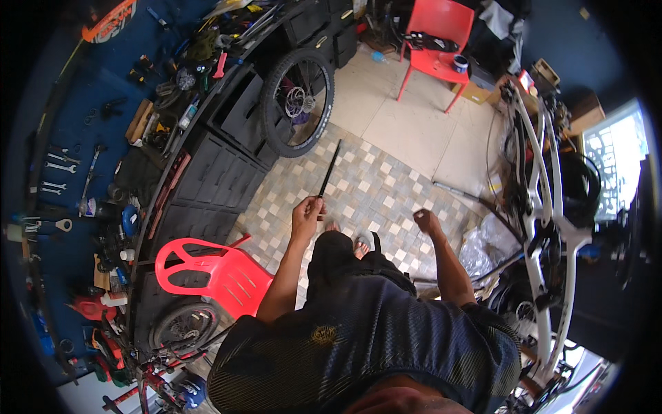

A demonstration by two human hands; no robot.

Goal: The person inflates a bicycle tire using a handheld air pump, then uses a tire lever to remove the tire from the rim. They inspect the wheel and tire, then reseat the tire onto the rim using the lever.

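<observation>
Left hand [308, 217] out in front, fingers closed around the near end of a thin black rod [331, 168]. Rod sticks out forward over the tiled floor [372, 179], far tip near the bike wheel [298, 102] in view, contact unlikely. End grip probably leaves most of the length free and easy to aim. Right hand [427, 221] is off to the right, apart from the rod, fingers curled in; no object shows in it, but something small inside the fist can't be ruled out.

Wheel stands up against the black drawers [214, 169], likely leaned there for support and out of the walkway. Wrenches [61, 167] hang on the blue wall, presumably for quick reach. Far red chair [438, 27] seems to serve as a shelf: dark items and a small tub [460, 63] sit on its seat.

Hidden / unclear: rod's gripped end is covered by the fingers, so no telling its shape; exact kind of rod unclear. Near red chair [234, 286] partly blocked by left arm and torso. Silver bike frame [574, 237] at right overlaps other parts, hard to separate. Window blown out; picture corners black.
</observation>
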